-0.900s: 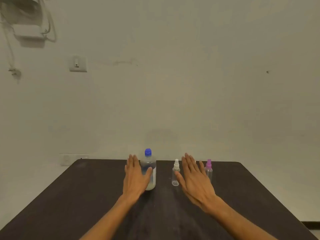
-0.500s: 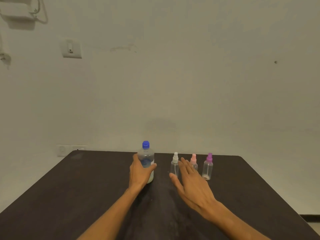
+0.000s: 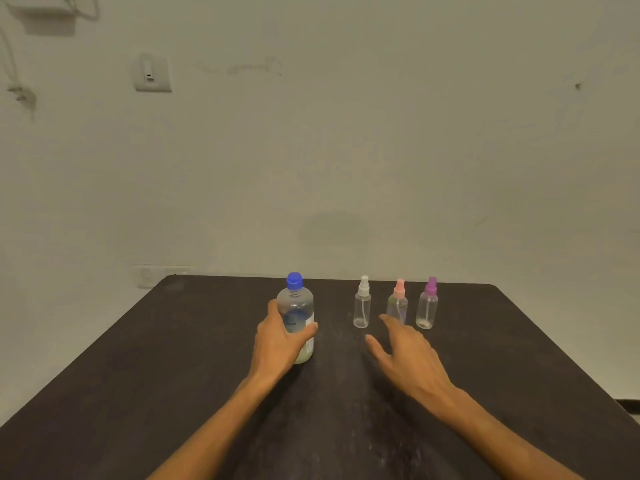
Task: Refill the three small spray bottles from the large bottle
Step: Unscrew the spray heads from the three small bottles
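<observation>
The left hand [image 3: 277, 341] has its grip wrapped round the middle of the large clear plastic bottle with a blue cap [image 3: 296, 317], standing upright near the far edge of the dark tabletop [image 3: 138, 375]. Partly full, it is probably fairly heavy, smooth and squeezable, so mid-body suits. The right hand [image 3: 408, 358] hovers with its fingers spread, holding nothing, just short of three small clear spray bottles [image 3: 397, 304] in a row along that far edge.

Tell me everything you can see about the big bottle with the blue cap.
The large bottle is clear plastic with a blue screw cap, still on, and a pale label. It stands upright on the dark table, left of the three small spray bottles. The left hand grips its body, thumb across the front.
</observation>
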